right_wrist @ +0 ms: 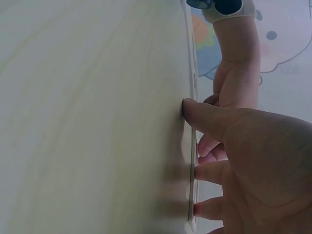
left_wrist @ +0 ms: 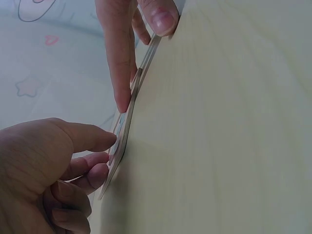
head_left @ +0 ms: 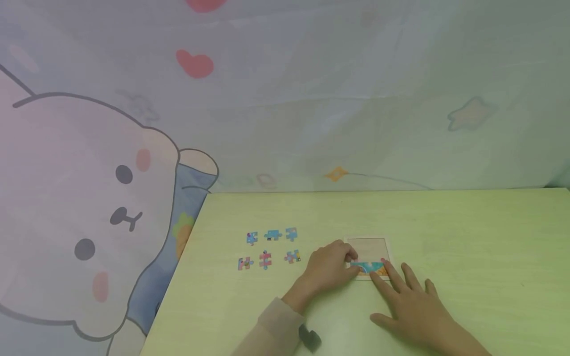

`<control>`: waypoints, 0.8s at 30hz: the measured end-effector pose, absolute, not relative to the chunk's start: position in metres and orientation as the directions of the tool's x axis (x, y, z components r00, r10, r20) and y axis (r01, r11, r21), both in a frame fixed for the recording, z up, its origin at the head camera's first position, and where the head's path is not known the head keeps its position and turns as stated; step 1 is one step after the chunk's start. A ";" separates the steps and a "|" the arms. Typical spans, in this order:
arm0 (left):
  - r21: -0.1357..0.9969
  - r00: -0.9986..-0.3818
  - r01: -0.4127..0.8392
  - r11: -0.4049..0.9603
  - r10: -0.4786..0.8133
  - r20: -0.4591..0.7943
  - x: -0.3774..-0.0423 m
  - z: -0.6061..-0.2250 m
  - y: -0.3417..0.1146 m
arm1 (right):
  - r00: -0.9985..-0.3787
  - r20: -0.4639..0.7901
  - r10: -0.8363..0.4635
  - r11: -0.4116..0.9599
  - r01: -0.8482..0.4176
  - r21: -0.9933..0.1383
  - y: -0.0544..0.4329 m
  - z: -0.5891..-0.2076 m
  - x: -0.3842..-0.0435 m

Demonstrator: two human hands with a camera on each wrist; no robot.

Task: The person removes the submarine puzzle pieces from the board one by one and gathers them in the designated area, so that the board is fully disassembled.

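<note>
A shallow wooden puzzle tray [head_left: 367,247] lies on the table, with joined blue and orange puzzle pieces [head_left: 374,267] along its near side. At the tray's left end, my left hand [head_left: 329,267] pinches a puzzle piece between thumb and curled fingers; the fingers hide most of it. My right hand [head_left: 411,306] reaches in from the near right with fingers spread and fairly straight. Its fingertips touch the pieces and the tray's right side, while the thumb stays out to the left over the table. The left wrist view shows both hands meeting at the tray's thin edge [left_wrist: 127,122].
Left of the tray, several loose puzzle pieces lie apart in two rows, among them a blue one [head_left: 273,235] and a pink one [head_left: 265,259]. The pale table [head_left: 490,237] ends at a printed curtain [head_left: 311,123] behind and at the left.
</note>
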State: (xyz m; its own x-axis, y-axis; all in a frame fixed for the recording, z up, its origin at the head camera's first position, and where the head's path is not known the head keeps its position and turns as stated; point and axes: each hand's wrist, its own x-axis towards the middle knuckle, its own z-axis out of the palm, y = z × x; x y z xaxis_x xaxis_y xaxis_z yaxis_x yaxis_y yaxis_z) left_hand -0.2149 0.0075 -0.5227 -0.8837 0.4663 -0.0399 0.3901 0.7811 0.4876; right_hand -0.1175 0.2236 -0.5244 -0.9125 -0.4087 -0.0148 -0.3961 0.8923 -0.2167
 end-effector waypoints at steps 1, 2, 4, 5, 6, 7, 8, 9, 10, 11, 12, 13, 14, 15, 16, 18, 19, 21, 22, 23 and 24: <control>0.499 -0.883 0.388 0.775 0.468 -0.040 -0.215 -0.523 0.008 | -0.912 -0.015 -0.409 0.892 -0.397 -0.218 0.224 -0.524 -0.118; 0.509 -0.881 0.389 0.768 0.471 -0.037 -0.214 -0.522 0.008 | -0.913 -0.019 -0.408 0.892 -0.394 -0.221 0.224 -0.524 -0.118; 0.523 -0.879 0.390 0.758 0.475 -0.032 -0.213 -0.522 0.009 | -0.912 -0.019 -0.409 0.892 -0.396 -0.220 0.224 -0.522 -0.118; 0.524 -0.879 0.391 0.757 0.475 -0.030 -0.213 -0.521 0.009 | -0.911 -0.018 -0.411 0.891 -0.398 -0.218 0.224 -0.522 -0.118; 0.522 -0.880 0.392 0.758 0.474 -0.028 -0.213 -0.521 0.010 | -0.910 -0.020 -0.413 0.891 -0.400 -0.216 0.224 -0.522 -0.118; 0.513 -0.881 0.394 0.763 0.472 -0.026 -0.212 -0.520 0.010 | -0.910 -0.024 -0.414 0.891 -0.400 -0.214 0.224 -0.522 -0.119; 0.498 -0.883 0.397 0.771 0.470 -0.024 -0.212 -0.520 0.010 | -0.909 -0.024 -0.416 0.890 -0.402 -0.214 0.224 -0.522 -0.119; 0.485 -0.884 0.398 0.779 0.466 -0.023 -0.212 -0.520 0.010 | -0.908 -0.024 -0.419 0.889 -0.405 -0.212 0.224 -0.522 -0.119; 0.475 -0.885 0.400 0.784 0.465 -0.022 -0.211 -0.519 0.009 | -0.907 -0.025 -0.419 0.889 -0.405 -0.213 0.224 -0.522 -0.119; 0.468 -0.885 0.400 0.788 0.464 -0.025 -0.211 -0.519 0.009 | -0.908 -0.025 -0.419 0.889 -0.405 -0.214 0.224 -0.522 -0.119; 0.465 -0.886 0.399 0.790 0.464 -0.027 -0.211 -0.518 0.009 | -0.908 -0.024 -0.419 0.889 -0.404 -0.214 0.224 -0.523 -0.119; 0.462 -0.886 0.398 0.792 0.463 -0.031 -0.211 -0.518 0.008 | -0.908 -0.024 -0.417 0.890 -0.403 -0.216 0.224 -0.523 -0.119; 0.461 -0.887 0.394 0.795 0.460 -0.036 -0.211 -0.517 0.007 | -0.909 -0.022 -0.417 0.889 -0.403 -0.217 0.224 -0.523 -0.119; 0.462 -0.889 0.388 0.798 0.456 -0.041 -0.211 -0.517 0.006 | -0.909 -0.020 -0.416 0.889 -0.403 -0.216 0.224 -0.523 -0.119; 0.462 -0.891 0.381 0.801 0.451 -0.047 -0.211 -0.517 0.005 | -0.909 -0.017 -0.417 0.889 -0.404 -0.215 0.224 -0.524 -0.119; 0.466 -0.896 0.367 0.805 0.441 -0.056 -0.211 -0.517 0.003 | -0.908 -0.017 -0.419 0.889 -0.406 -0.212 0.224 -0.525 -0.118; 0.469 -0.897 0.362 0.806 0.438 -0.061 -0.210 -0.518 0.002 | -0.908 -0.016 -0.419 0.889 -0.407 -0.209 0.224 -0.525 -0.118; 0.478 -0.896 0.359 0.802 0.439 -0.064 -0.210 -0.518 0.000 | -0.907 -0.011 -0.420 0.889 -0.409 -0.205 0.224 -0.525 -0.118; 0.484 -0.895 0.359 0.798 0.442 -0.065 -0.210 -0.518 -0.001 | -0.908 -0.010 -0.419 0.890 -0.409 -0.203 0.224 -0.526 -0.119; 0.488 -0.894 0.360 0.795 0.444 -0.065 -0.210 -0.518 -0.001 | -0.908 -0.010 -0.418 0.890 -0.408 -0.202 0.224 -0.526 -0.119; 0.492 -0.892 0.360 0.793 0.446 -0.066 -0.210 -0.519 -0.001 | -0.908 -0.006 -0.418 0.890 -0.409 -0.201 0.224 -0.526 -0.119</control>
